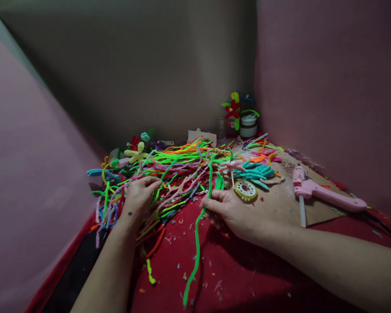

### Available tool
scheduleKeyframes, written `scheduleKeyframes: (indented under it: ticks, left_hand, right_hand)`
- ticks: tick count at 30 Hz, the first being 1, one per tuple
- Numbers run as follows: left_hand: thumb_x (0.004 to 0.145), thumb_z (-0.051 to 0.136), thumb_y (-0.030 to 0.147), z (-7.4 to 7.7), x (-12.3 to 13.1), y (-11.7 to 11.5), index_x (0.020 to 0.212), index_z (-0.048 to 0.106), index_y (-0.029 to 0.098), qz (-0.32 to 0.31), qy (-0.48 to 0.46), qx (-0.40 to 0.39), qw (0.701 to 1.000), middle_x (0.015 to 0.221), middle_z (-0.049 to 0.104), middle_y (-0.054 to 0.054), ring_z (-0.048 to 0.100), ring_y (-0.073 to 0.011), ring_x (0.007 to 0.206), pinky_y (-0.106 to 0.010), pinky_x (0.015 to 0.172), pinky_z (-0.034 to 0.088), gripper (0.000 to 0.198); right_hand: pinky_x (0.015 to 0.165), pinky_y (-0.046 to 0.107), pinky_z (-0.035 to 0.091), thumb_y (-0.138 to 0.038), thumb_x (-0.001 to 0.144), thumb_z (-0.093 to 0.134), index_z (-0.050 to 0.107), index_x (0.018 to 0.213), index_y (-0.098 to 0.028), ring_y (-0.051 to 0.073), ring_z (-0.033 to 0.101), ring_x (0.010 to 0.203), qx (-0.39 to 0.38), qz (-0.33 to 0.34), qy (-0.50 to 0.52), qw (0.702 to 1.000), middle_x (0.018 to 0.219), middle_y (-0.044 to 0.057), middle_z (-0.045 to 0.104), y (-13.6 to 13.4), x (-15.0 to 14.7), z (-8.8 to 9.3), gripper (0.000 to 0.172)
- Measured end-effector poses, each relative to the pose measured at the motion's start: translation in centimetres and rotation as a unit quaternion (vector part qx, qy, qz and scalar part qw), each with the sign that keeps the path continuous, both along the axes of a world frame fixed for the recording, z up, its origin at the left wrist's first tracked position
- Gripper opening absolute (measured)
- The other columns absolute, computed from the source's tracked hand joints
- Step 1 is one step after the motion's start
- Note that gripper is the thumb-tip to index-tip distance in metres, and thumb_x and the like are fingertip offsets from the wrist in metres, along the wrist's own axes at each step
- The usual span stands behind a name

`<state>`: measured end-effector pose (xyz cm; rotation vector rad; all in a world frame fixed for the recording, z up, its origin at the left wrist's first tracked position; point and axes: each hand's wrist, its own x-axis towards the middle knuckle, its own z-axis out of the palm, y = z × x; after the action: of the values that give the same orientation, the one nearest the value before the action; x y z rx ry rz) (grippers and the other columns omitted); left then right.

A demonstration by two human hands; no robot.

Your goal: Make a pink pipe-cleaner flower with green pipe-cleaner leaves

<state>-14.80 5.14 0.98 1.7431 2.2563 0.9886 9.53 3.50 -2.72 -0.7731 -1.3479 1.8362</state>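
Observation:
A long bright green pipe cleaner [197, 243] hangs from my right hand [228, 211], pinched between thumb and fingers. Its upper part rises over the pile and its lower end dangles above the red cloth. My left hand [140, 195] is closed at the left of the pile, with a darker green pipe cleaner [168, 170] between thumb and fingertips. Under and behind both hands spreads a heap of many-coloured pipe cleaners [182, 174]. Just beyond my right hand are a bunch of folded green pieces [219, 181] and a yellow-rimmed white spool [246, 189].
A pink glue gun [326, 195] rests on a cardboard sheet [276, 208] at the right, its cord trailing off. Turquoise bent pieces [256, 171] lie on the cardboard. A red flower [233, 108] and a lidded container [248, 126] stand at the back. Scraps dot the red cloth [169, 278].

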Motion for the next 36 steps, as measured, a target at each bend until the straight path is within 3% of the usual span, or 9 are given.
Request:
scheduleKeyframes:
  ticks: [3, 7, 16, 22, 29, 32, 36]
  left_hand:
    - [0.067, 0.058, 0.047, 0.6, -0.5, -0.8, 0.083, 0.069, 0.014, -0.015, -0.059, 0.005, 0.998, 0.064, 0.066, -0.003, 0.054, -0.015, 0.054, -0.024, 0.049, 0.037, 0.039]
    - [0.067, 0.057, 0.05, 0.2, -0.7, -1.2, 0.085, 0.068, 0.011, -0.032, -0.102, -0.002, 0.994, 0.06, 0.063, -0.004, 0.051, -0.0131, 0.048, -0.024, 0.044, 0.035, 0.045]
    - [0.064, 0.06, 0.031, 0.5, -0.5, 0.0, 0.068, 0.069, 0.02, -0.038, 0.054, -0.01, 0.998, 0.067, 0.068, -0.002, 0.058, -0.0185, 0.067, -0.027, 0.062, 0.041, 0.015]
    - [0.076, 0.049, 0.028, 1.7, 1.1, 2.3, 0.084, 0.068, 0.02, -0.041, 0.175, 0.067, 0.982, 0.087, 0.069, -0.005, 0.059, -0.021, 0.086, -0.03, 0.079, 0.042, 0.023]
    - [0.077, 0.044, 0.019, 2.9, 2.3, 7.6, 0.097, 0.065, 0.018, -0.047, 0.275, 0.106, 0.954, 0.102, 0.064, -0.009, 0.052, -0.0253, 0.1, -0.037, 0.09, 0.038, 0.029]
    - [0.077, 0.043, 0.021, 2.7, 2.0, 9.2, 0.093, 0.067, 0.016, -0.054, 0.296, 0.085, 0.95, 0.098, 0.066, -0.012, 0.055, -0.027, 0.095, -0.038, 0.086, 0.04, 0.029]
    - [0.073, 0.046, 0.021, 1.5, 1.2, 9.3, 0.075, 0.07, 0.018, -0.085, 0.306, 0.032, 0.948, 0.08, 0.068, -0.009, 0.061, -0.0234, 0.078, -0.032, 0.074, 0.044, 0.024]
  right_hand:
    - [0.033, 0.018, 0.027, -0.036, 0.078, 0.056, 0.045, 0.064, -0.018, 0.005, 0.039, 0.035, 0.001, -0.005, -0.013, 1.0, 0.047, -0.005, 0.049, -0.1, 0.0, -0.1, 0.025]
    - [0.031, 0.018, 0.026, -0.039, 0.077, 0.056, 0.046, 0.065, -0.018, 0.005, 0.037, 0.033, -0.003, -0.008, -0.011, 1.0, 0.048, -0.006, 0.049, 0.0, 0.0, -0.4, 0.026]
    - [0.032, 0.018, 0.027, -0.035, 0.076, 0.056, 0.045, 0.063, -0.017, 0.004, 0.038, 0.032, -0.02, 0.005, -0.015, 1.0, 0.047, -0.005, 0.049, -0.4, -0.1, 0.3, 0.025]
    - [0.035, 0.018, 0.029, -0.029, 0.078, 0.051, 0.046, 0.061, -0.017, 0.005, 0.038, 0.036, 0.004, 0.029, -0.053, 0.998, 0.046, -0.006, 0.045, -0.8, -0.5, 0.0, 0.022]
    - [0.048, 0.02, 0.028, -0.026, 0.082, 0.047, 0.045, 0.063, -0.017, 0.007, 0.038, 0.05, 0.142, 0.013, -0.054, 0.988, 0.054, -0.005, 0.041, -1.0, -0.6, -1.4, 0.021]
    - [0.051, 0.021, 0.027, -0.025, 0.082, 0.047, 0.043, 0.061, -0.017, 0.008, 0.036, 0.055, 0.18, -0.004, -0.065, 0.981, 0.056, -0.004, 0.04, -1.0, -0.6, -1.6, 0.023]
    - [0.054, 0.022, 0.028, -0.025, 0.082, 0.047, 0.044, 0.062, -0.016, 0.009, 0.037, 0.059, 0.195, -0.004, -0.077, 0.978, 0.06, -0.004, 0.042, -1.0, -0.7, -1.6, 0.022]
